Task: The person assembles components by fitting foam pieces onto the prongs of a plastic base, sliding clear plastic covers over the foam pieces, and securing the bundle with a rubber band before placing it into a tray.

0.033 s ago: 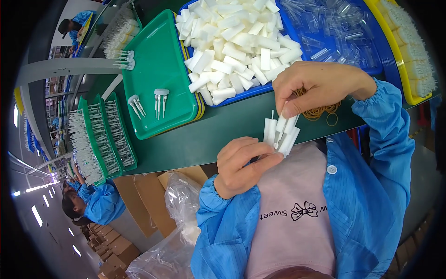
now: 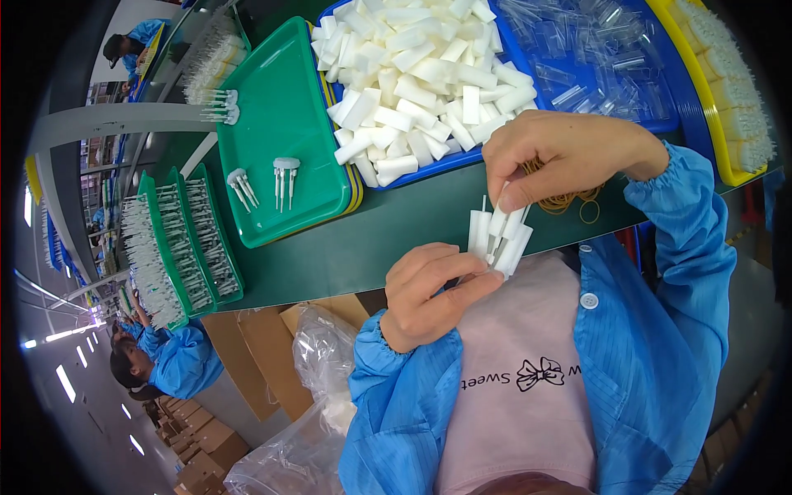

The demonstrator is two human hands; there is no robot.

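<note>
Over the table's near edge, my left hand [image 2: 433, 289] grips the lower end of a small cluster of thin pins with white foam sleeves [image 2: 479, 235] around them. Its thumb and fingers close on the base of the cluster. From the far right, my right hand [image 2: 565, 157] pinches one white foam piece [image 2: 497, 223] between thumb and fingers, at the cluster's upper middle. Other sleeves stand beside it, and a bare pin tip shows above the left one. The base is partly hidden by my left fingers.
Rubber bands [image 2: 590, 206] lie behind my right hand. Beyond are a blue tray piled with foam pieces [image 2: 412, 82], clear plastic pieces [image 2: 598, 49] and a yellow bin [image 2: 709, 124]. Leftward, a green tray [image 2: 280, 99] holds pin clusters [image 2: 286, 173], beside green racks [image 2: 186, 239]. A co-worker [image 2: 177, 359] is at left.
</note>
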